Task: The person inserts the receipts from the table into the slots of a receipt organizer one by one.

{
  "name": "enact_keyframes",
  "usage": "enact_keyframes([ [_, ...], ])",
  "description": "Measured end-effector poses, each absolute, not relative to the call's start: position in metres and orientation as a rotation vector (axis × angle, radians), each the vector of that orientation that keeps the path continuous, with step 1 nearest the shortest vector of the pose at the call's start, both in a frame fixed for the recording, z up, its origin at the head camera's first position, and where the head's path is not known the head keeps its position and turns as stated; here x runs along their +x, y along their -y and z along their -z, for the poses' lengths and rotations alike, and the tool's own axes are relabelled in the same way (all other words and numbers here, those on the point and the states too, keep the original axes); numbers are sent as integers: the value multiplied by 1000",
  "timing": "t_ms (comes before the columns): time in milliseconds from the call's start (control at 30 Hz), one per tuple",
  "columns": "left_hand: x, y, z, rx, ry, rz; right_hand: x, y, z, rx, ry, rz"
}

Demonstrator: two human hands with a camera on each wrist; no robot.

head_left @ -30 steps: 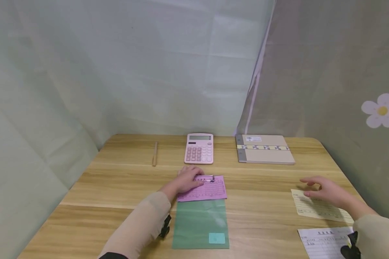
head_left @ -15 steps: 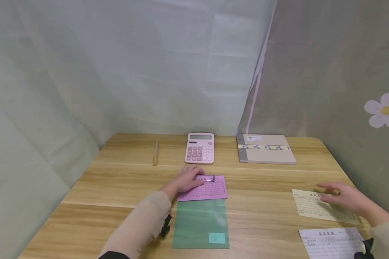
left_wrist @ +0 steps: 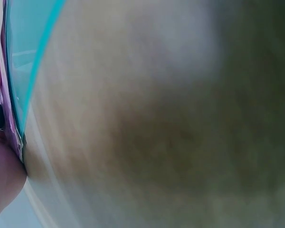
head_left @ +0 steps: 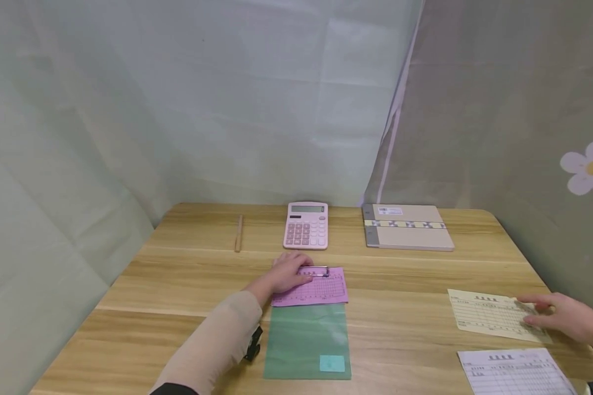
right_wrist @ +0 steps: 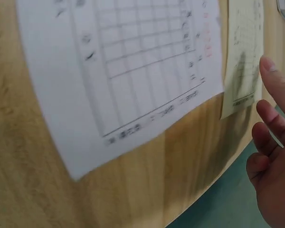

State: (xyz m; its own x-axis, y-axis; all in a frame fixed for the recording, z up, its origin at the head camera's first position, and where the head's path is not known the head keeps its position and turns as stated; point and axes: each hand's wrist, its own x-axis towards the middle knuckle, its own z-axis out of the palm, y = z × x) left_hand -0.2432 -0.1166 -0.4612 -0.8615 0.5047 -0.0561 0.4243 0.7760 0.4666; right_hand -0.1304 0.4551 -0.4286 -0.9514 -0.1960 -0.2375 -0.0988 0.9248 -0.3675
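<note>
My left hand (head_left: 287, 272) lies over the top left corner of a translucent green clipboard (head_left: 305, 340) and grips it by the clip end. Its thumb rests on the pink form (head_left: 321, 291) under the wire clip (head_left: 321, 271), fingers bent over the top edge. The left wrist view catches the thumb at the clip, with the pink form (left_wrist: 8, 109) beside it. My right hand (head_left: 565, 317) hovers at the right end of a pale yellow form (head_left: 494, 315), thumb and index finger apart, holding nothing. Nearer me lies a white form (head_left: 516, 370), close up in the right wrist view.
A pink calculator (head_left: 306, 226) stands behind the clipboard, with a thin wooden stick (head_left: 239, 233) to its left. A beige binder (head_left: 410, 237) with a patterned band lies at the back right. Curtains (head_left: 257, 109) enclose the wooden table (head_left: 178, 296).
My right hand has moved right across the yellow form towards its right end, uncovering more of it. The left hand keeps its place on the clipboard.
</note>
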Motion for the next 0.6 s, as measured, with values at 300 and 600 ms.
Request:
enact_keyframes([
  [300,-243,116,460,735,-2800,-660,-132,-457,440,-292,-2819,510],
  [600,-243,116,460,731,-2793,-658,-131,-454,445,-318,-2923,475],
])
